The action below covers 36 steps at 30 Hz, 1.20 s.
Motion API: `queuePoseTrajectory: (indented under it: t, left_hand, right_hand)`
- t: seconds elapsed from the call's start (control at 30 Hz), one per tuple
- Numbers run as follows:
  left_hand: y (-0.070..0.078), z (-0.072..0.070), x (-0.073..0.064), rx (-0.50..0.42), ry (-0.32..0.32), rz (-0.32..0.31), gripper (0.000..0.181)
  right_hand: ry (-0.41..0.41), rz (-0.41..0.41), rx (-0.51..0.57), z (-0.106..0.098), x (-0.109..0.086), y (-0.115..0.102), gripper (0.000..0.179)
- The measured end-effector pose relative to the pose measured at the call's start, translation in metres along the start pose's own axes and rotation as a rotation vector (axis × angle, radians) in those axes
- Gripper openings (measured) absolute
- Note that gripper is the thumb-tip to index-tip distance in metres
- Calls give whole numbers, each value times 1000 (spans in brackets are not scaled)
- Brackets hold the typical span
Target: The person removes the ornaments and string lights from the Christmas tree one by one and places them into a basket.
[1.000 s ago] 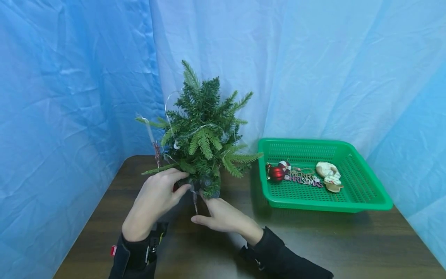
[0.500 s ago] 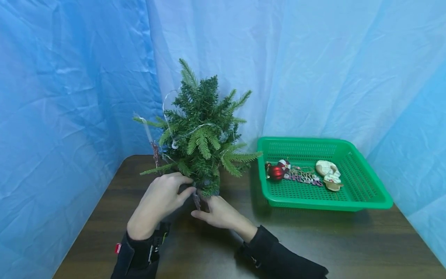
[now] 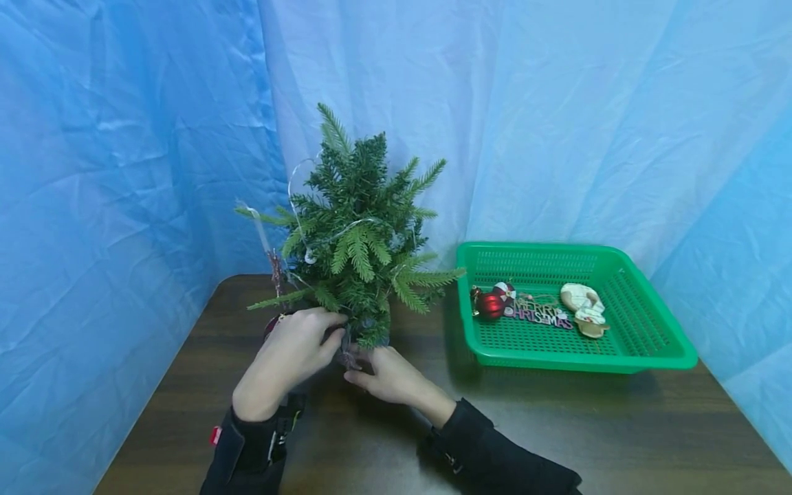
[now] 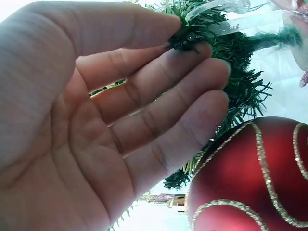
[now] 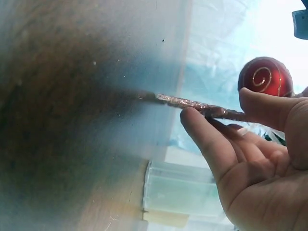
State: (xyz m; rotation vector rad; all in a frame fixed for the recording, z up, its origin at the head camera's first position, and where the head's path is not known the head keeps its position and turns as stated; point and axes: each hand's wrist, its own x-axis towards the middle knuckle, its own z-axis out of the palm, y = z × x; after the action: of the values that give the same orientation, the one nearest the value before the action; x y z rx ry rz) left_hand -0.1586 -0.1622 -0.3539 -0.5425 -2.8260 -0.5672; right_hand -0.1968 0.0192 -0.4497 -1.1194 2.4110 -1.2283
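In the head view, a small artificial Christmas tree (image 3: 361, 206) stands on the table. My left hand (image 3: 291, 350) is at its lower front; in the left wrist view, thumb and fingertips pinch the tip of a green branch (image 4: 186, 39). A red bauble with gold glitter swirls (image 4: 255, 173) hangs beside those fingers. My right hand (image 3: 392, 377) is under the lowest branches. In the right wrist view, its thumb and fingers hold a thin, pink glittery ornament (image 5: 185, 102), seen nearly edge-on. Another pink glittery ornament (image 3: 276, 268) hangs from a left branch on a white ribbon.
To the right stands a green plastic basket (image 3: 557, 363). Inside it are a red bauble (image 3: 491, 306), a "Merry Christmas" sign (image 3: 541, 315) and a cream-coloured ornament (image 3: 583, 299). Blue curtains (image 3: 557, 124) hang behind the dark wooden table (image 3: 557, 426).
My left hand has shifted slightly right along the lower branches, and a red bauble now shows behind it. The glittery ornament has tilted up between my right thumb and fingers.
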Motion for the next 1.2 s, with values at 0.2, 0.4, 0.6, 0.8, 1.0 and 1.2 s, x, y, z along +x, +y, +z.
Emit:
queuePoseTrajectory:
  t: [0.2,0.4,0.6,0.8,1.0,1.2]
  left_hand:
    - [-1,4,2,-8,-53,-30,26]
    - [-1,7,4,-23,-87,-29,30]
    - [0,8,5,-14,-76,-22,31]
    - [1,6,4,9,3,-1,27]
    - [0,3,2,41,85,8,21]
    - [-1,1,2,43,115,9,19]
  right_hand:
    - [8,-21,-29,0,2,3,37]
    - [16,-47,-45,-1,1,2,27]
    - [17,-45,-41,-3,2,3,18]
    - [43,-53,-20,-5,2,5,13]
    - [96,-79,-1,-8,1,3,23]
    - [104,-49,4,-12,-1,-2,9]
